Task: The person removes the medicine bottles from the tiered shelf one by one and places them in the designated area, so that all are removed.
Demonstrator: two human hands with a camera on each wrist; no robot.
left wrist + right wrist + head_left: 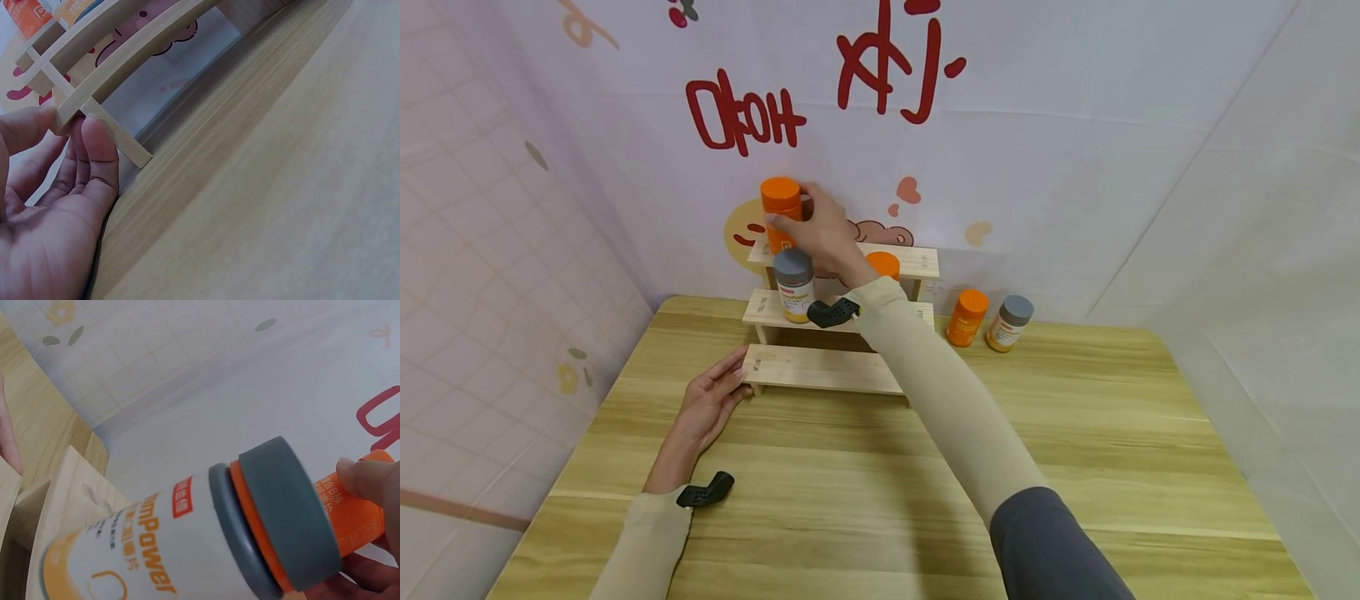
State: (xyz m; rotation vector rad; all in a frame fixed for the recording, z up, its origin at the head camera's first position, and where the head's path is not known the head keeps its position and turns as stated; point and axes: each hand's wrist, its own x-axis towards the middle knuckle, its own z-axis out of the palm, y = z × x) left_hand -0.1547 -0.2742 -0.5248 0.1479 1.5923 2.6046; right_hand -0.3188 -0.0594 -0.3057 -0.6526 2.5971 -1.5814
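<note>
I had my right hand (823,233) wrapped around the orange bottle (781,210) at the wooden rack's (820,369) far top-left step; left hand (711,404), fingers flat, steadied the near step. Next: settle it upright, then release.

Head view looks forward and down from the near side, taking in the whole table (1075,467) and the stepped wooden rack (842,367) at the far wall. Left wrist view sits low and close at the rack's (100,94) near-left corner. Right wrist view looks left, very close to a grey-capped bottle (187,544); all three share the rack (62,506).
</note>
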